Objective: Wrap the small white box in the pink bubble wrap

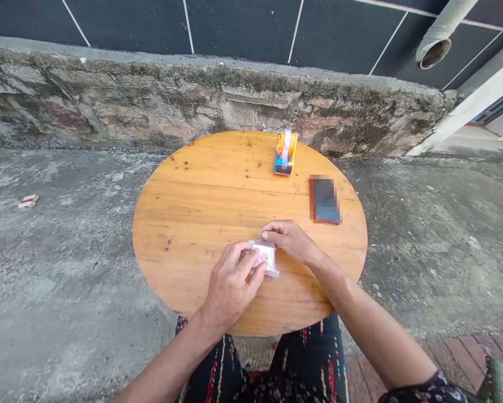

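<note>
A small white packet wrapped in clear plastic (270, 258) is at the near middle of the round wooden table. My left hand (234, 277) grips it from the left, its fingertips and thumb pressed on the top and left edge. At the packet's far edge, my right hand (289, 239) has thumb and forefinger pinched together on what looks like the plastic wrapping. The fingertips hide part of that edge. A pinkish round mark shows on the packet's face, too small to read.
The round wooden table (201, 196) carries a yellow and blue tape dispenser (285, 154) at its far edge. A dark, pixelated phone-like slab with a red-brown border (325, 198) lies to the right. Behind stands a low stone wall (150, 106).
</note>
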The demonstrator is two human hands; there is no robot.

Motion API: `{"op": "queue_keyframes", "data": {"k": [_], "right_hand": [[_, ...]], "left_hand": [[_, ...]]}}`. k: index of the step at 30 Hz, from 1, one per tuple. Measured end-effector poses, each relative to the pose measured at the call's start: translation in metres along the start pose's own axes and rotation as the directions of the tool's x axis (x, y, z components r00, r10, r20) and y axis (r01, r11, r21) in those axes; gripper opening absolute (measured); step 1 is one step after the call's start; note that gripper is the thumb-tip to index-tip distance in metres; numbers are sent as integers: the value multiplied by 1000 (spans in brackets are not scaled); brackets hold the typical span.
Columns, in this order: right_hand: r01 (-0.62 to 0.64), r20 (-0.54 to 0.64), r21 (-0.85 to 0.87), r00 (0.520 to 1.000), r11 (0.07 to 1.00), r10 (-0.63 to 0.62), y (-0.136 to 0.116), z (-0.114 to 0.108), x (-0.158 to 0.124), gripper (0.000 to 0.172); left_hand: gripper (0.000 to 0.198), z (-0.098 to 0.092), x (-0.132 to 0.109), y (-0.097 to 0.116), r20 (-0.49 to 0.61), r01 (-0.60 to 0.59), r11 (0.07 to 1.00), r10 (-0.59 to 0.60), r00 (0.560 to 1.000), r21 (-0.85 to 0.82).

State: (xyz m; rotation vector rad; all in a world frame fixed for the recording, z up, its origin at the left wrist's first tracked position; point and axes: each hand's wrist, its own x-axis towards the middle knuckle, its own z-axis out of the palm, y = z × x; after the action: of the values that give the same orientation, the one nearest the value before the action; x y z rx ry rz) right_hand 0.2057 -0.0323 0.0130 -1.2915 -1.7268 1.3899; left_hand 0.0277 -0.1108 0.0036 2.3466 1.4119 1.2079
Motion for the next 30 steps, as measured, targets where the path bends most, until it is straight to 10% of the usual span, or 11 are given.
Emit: {"op": "queue_keyframes", "data": {"k": [30], "right_hand": [[36, 13, -185, 999, 982, -34, -24, 0, -13, 17]], "left_hand": [[13, 0, 3, 5, 69, 48, 998, -50, 996, 35]]}}
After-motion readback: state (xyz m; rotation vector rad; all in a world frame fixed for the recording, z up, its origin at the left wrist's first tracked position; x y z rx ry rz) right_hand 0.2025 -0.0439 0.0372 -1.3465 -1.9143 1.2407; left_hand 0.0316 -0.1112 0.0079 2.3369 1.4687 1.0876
